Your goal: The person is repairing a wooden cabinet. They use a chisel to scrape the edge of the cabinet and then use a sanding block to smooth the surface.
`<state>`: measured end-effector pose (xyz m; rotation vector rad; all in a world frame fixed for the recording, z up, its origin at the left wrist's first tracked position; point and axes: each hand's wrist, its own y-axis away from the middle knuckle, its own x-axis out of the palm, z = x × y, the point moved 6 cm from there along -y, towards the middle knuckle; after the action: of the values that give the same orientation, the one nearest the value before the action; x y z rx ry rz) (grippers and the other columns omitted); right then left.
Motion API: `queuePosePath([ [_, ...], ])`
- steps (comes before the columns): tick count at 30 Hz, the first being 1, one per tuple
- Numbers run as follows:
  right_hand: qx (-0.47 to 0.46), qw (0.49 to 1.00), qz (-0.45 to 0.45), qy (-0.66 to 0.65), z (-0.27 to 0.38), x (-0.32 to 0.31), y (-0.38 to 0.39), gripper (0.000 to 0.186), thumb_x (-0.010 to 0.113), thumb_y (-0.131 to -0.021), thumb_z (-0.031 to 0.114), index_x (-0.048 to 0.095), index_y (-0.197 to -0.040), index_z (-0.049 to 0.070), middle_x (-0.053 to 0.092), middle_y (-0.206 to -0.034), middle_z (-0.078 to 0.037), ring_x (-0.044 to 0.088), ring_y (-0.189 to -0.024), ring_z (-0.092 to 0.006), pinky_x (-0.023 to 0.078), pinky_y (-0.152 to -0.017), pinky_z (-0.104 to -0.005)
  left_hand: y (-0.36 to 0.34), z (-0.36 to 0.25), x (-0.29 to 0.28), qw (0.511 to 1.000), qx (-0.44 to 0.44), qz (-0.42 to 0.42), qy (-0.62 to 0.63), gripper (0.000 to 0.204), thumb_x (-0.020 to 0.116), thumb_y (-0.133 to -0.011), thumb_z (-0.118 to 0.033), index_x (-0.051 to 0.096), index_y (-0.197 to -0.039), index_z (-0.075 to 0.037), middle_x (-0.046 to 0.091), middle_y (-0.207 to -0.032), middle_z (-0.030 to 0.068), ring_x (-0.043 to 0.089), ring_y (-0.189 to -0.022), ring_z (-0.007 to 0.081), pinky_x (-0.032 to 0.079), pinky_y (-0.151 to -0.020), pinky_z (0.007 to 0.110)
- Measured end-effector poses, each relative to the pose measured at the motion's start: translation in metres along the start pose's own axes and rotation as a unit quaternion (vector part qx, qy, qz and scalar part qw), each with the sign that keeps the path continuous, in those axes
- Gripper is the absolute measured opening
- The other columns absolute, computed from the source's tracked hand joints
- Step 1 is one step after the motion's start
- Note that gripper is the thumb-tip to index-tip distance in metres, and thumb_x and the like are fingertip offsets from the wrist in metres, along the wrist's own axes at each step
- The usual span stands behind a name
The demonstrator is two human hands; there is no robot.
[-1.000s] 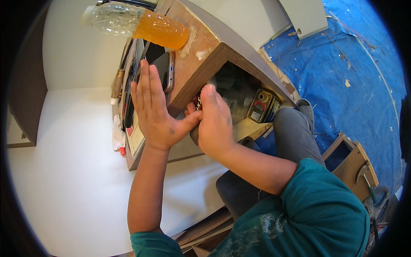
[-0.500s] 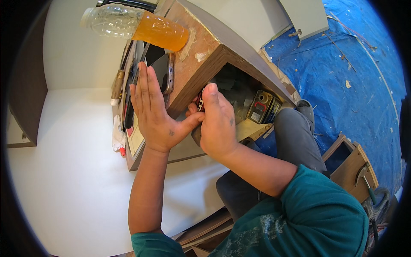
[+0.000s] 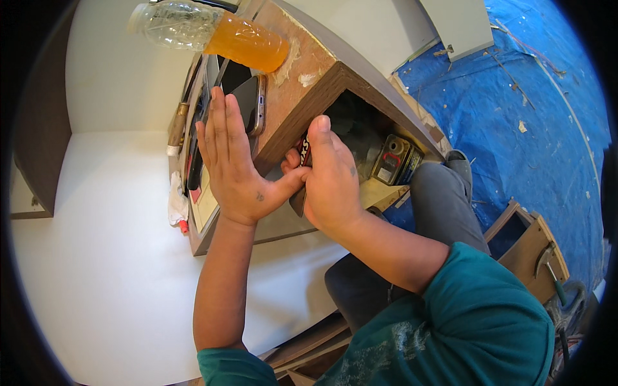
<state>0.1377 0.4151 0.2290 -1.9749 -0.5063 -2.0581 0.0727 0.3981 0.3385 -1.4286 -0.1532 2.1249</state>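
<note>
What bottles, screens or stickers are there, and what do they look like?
Bottle: clear plastic, lying on the wooden box, half full of orange drink.
Phone: dark screen, beside the left hand.
Label: red, black and white, on something under the right hand.
Yellow-black tool: inside the box.

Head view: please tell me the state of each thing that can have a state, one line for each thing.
Left hand: open, flat, fingers straight, pressed on the wooden box.
Right hand: closed around a small dark tool at the box edge.
Small dark tool: held, mostly hidden.
Wooden box: on its side, open end showing.
Plastic bottle: lying down, partly full of orange liquid.
Phone: screen dark.
</note>
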Motion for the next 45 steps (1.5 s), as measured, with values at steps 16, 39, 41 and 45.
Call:
queuePosePath([
  [16,-0.067,0.995,0.041,0.057,0.000,-0.010,0.002,0.044,0.047,-0.108,0.045,0.056,-0.100,0.002,0.054,-0.085,-0.005,0.048,-0.077,-0.0136,0.042,-0.072,-0.0281,-0.001,-0.001,-0.004,1.000,0.019,0.005,-0.003,0.134,0.065,-0.066,-0.088,0.027,-0.157,0.003,0.032,-0.161,0.0262,0.035,-0.148,0.0387,0.019,-0.121,0.055],
  [39,-0.033,0.998,0.029,-0.037,0.002,-0.001,-0.009,0.040,0.049,-0.108,0.042,0.062,-0.109,0.004,0.051,-0.087,0.002,0.043,-0.075,-0.0085,0.039,-0.066,-0.0238,0.000,0.000,0.000,1.000,-0.002,0.009,-0.029,0.132,0.064,-0.069,-0.087,0.025,-0.159,0.001,0.030,-0.162,0.0253,0.033,-0.149,0.0378,0.019,-0.121,0.056],
  [41,-0.032,0.999,0.014,0.026,0.000,-0.004,-0.005,0.041,0.046,-0.109,0.042,0.060,-0.109,0.004,0.051,-0.088,0.001,0.043,-0.076,-0.0089,0.039,-0.067,-0.0237,-0.001,-0.001,0.002,1.000,-0.001,0.016,-0.024,0.128,0.062,-0.073,-0.086,0.023,-0.160,0.000,0.028,-0.163,0.0265,0.031,-0.150,0.0409,0.019,-0.121,0.057],
  [45,-0.052,0.998,0.023,0.024,-0.003,-0.006,0.004,0.041,0.041,-0.110,0.041,0.056,-0.108,0.003,0.049,-0.086,-0.001,0.044,-0.078,-0.0098,0.040,-0.070,-0.0241,-0.002,-0.003,-0.001,1.000,0.009,0.011,-0.011,0.128,0.061,-0.073,-0.087,0.023,-0.159,0.000,0.028,-0.163,0.0269,0.032,-0.149,0.0413,0.020,-0.121,0.056],
])
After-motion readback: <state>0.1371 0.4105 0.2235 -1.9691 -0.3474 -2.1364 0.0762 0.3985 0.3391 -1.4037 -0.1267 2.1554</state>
